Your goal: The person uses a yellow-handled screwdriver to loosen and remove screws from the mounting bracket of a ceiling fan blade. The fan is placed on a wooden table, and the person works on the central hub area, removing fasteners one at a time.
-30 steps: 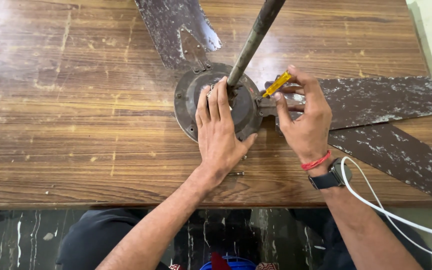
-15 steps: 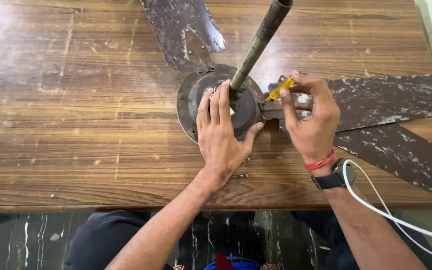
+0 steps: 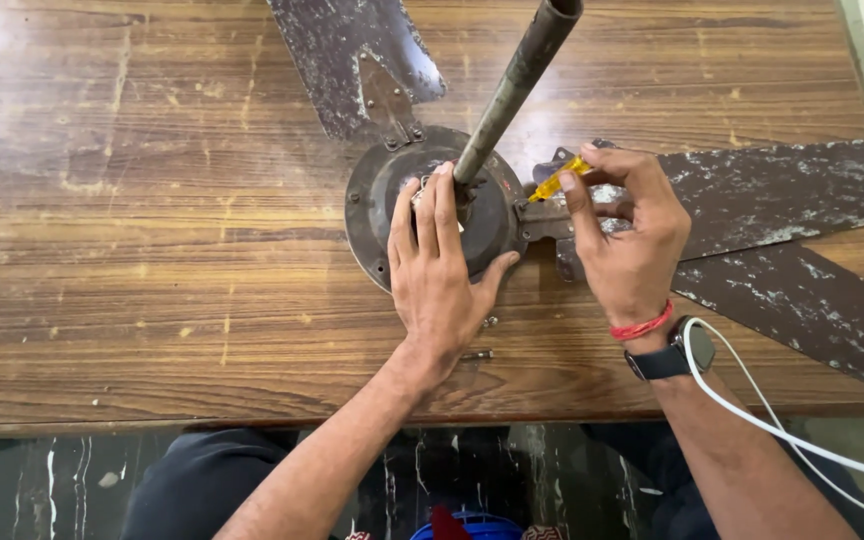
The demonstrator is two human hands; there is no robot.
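An old ceiling fan lies on a wooden table (image 3: 152, 250). Its round dark motor housing (image 3: 377, 200) sits mid-table with a rusty down rod (image 3: 517, 75) rising toward the camera. My left hand (image 3: 442, 270) lies flat on the housing, fingers near the rod's base. My right hand (image 3: 627, 235) holds a small yellow-handled screwdriver (image 3: 560, 180) at the bracket where a blade joins the housing. Worn, flaking blades (image 3: 782, 195) spread to the right, and another blade (image 3: 352, 60) points away from me.
Two loose screws (image 3: 482, 340) lie on the table just below the housing. A white cable (image 3: 782, 430) runs from my right wrist off the lower right. The table's front edge is close to my body, with a dark marbled floor below.
The view has shifted slightly. My right hand has stayed at the blade bracket with the screwdriver, and my left hand has remained pressed on the housing.
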